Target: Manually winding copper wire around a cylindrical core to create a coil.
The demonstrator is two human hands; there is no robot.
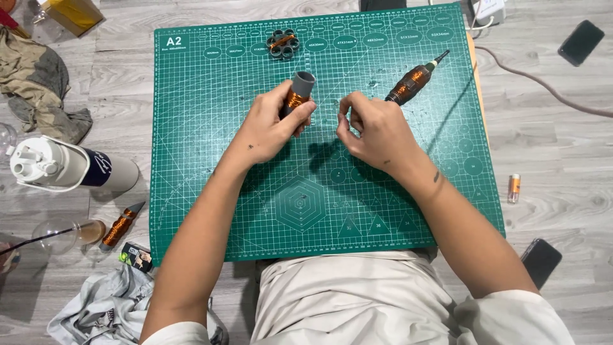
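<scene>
My left hand (271, 128) grips a short grey tube (301, 86) wound with copper wire, holding it upright over the green cutting mat (211, 191). Just to its right, my right hand (373, 131) has its fingertips pinched together; whether a thin wire runs between them is too fine to tell. A dark rod wound with copper wire (412, 81) lies on the mat beyond my right hand. A ring of small grey tubes with copper wire (283, 43) sits at the mat's far edge.
Left of the mat lie a white bottle (57, 167), a second copper-wound rod (121, 225), a clear glass (67, 235) and crumpled cloth (38, 83). To the right are two dark phones (580, 41) (541, 260), a small vial (514, 187) and a cable (543, 86).
</scene>
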